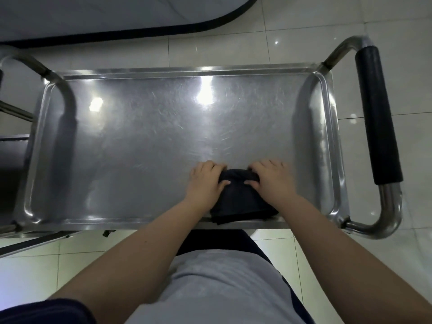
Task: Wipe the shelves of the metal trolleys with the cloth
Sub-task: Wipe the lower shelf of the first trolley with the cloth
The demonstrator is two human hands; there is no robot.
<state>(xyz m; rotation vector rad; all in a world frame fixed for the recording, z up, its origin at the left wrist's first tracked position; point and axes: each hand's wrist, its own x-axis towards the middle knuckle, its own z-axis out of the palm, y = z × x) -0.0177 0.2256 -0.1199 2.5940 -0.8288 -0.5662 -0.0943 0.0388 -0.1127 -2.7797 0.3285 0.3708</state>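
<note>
One metal trolley (339, 160) in full view from above. Its top shelf (140, 141) is a shallow tray with a raised rim all round and holds one thing only: a dark cloth (240, 199), bunched, at the near edge right of centre, its near end lying over the near rim. Shelf surface is scratched, with three bright light reflections.

Two hands are on the cloth, one per side. Left hand (205, 181) grips the cloth's left side, right hand (272, 181) grips its right side. On both, the fingers are curled over the cloth's far edge and held close together, thumbs lying on top and pointing toward each other.

Two tube handles: right handle (388, 213) has one black foam grip (376, 115), left handle (58, 87) shows bare metal. Part of a second trolley (14, 139) at the left edge. White floor tiles (233, 17) around, grey shirt (222, 288) at the bottom
</note>
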